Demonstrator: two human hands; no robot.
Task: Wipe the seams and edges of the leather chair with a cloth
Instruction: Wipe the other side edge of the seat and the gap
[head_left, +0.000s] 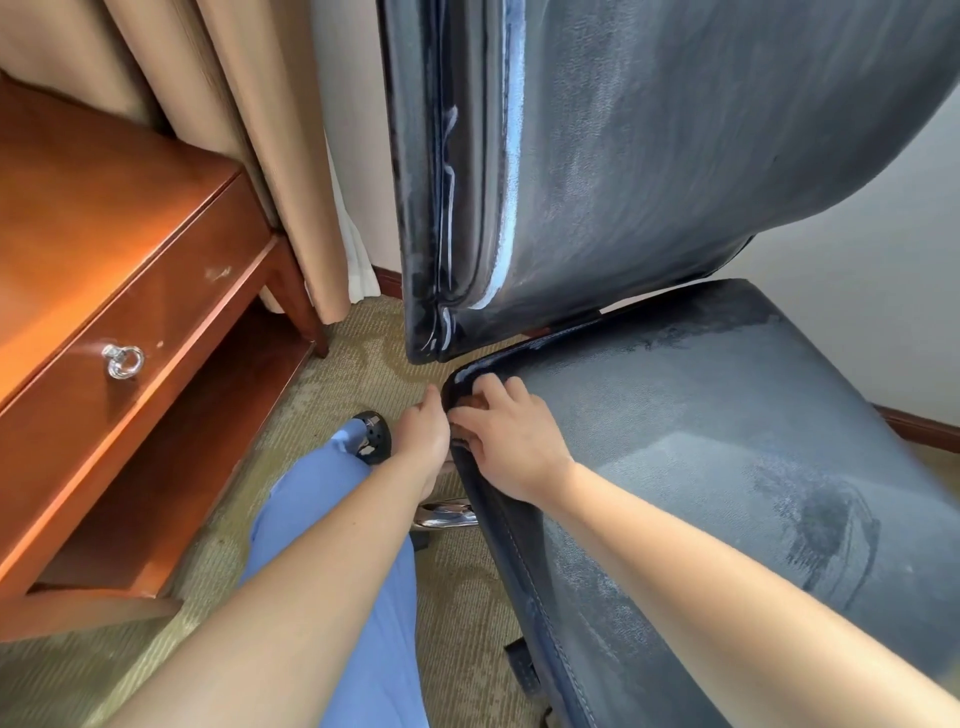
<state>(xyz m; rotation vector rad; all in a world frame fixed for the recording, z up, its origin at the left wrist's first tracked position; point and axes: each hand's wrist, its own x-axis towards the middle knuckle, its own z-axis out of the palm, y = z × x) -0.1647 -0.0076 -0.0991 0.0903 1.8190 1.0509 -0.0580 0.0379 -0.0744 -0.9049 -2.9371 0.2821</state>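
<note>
Dark blue-grey leather chair (701, 467), seen from above at its left side.
The upright backrest (597, 156) has a glossy piped side seam; below it the flat seat (727, 493) shows dull, streaky smears. Pale stitching runs along the seat's near edge. No cloth can be made out at the rear seat corner.
</note>
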